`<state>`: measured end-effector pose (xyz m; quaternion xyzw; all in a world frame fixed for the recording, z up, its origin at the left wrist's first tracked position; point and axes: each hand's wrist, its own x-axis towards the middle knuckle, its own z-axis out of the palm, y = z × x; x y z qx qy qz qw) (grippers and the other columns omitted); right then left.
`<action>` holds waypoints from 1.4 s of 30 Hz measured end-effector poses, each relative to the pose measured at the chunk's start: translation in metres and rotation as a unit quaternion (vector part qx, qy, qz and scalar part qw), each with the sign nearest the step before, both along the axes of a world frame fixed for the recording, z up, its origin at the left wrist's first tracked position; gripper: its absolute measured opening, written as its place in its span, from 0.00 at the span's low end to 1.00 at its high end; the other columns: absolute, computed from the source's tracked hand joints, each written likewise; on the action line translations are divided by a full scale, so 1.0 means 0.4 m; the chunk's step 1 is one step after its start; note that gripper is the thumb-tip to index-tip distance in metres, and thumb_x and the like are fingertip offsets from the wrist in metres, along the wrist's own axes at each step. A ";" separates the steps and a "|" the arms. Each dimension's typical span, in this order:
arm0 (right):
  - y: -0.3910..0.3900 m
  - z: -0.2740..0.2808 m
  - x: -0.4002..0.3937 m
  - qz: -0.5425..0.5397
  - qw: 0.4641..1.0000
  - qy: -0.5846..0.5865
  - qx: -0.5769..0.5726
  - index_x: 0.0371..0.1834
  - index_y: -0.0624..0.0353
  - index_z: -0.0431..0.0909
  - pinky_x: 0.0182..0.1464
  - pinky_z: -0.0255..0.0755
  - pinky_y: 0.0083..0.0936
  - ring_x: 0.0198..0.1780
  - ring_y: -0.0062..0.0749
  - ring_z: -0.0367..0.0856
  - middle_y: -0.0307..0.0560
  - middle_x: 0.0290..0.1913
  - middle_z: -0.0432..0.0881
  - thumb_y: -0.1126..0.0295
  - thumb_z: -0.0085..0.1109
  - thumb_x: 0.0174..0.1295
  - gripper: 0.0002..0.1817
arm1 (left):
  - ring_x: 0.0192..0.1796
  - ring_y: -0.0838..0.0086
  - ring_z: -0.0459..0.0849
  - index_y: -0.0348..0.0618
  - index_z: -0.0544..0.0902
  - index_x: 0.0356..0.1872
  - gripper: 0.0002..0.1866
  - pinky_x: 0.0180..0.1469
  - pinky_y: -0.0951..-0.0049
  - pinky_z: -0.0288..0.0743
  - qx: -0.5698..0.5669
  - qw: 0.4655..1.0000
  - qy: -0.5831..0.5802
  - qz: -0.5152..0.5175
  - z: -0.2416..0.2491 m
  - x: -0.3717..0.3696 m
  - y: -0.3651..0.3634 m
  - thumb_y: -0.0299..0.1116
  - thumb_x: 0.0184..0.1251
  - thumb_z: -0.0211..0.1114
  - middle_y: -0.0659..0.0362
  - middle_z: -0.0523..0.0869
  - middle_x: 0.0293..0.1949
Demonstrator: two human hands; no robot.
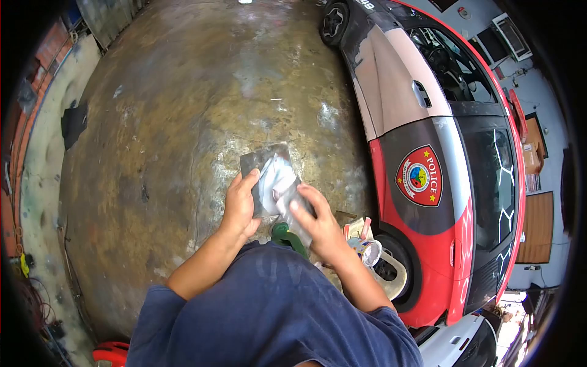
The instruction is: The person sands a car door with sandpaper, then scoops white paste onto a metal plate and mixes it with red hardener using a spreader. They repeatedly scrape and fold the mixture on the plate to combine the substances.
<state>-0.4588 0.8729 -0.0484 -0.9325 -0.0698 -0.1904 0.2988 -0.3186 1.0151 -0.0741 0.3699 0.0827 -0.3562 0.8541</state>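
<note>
My left hand (239, 200) grips the left edge of a dark, flat mixing plate (249, 161), thumb on top. Smeared over the plate is a pale whitish-grey paste (274, 174), with a small pinkish streak near its lower right. In my right hand (319, 221) is a grey, flat spreader (296, 219), its blade against the paste at the plate's right side. The spreader is slightly blurred, and my fingers hide part of it. Just below the plate shows a green object (284, 235), partly hidden by my shirt.
A red and black car (422, 229) with a police badge stands on my right, its door (391, 79) partly coated pinkish-beige. By its wheel, an open can (368, 251) rests on a cream-coloured stand or stool (394, 275). A stained concrete floor (171, 122) stretches ahead; a low wall (43, 165) runs along the left.
</note>
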 end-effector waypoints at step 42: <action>0.031 -0.033 0.009 -0.024 0.998 -0.053 0.015 0.63 0.42 0.81 0.70 0.68 0.52 0.69 0.55 0.72 0.53 0.63 0.76 0.81 0.62 0.55 0.31 | 0.52 0.68 0.86 0.39 0.75 0.60 0.15 0.51 0.64 0.84 0.001 0.999 -0.038 0.021 -0.013 -0.006 0.014 0.32 0.79 0.55 0.55 0.84 0.53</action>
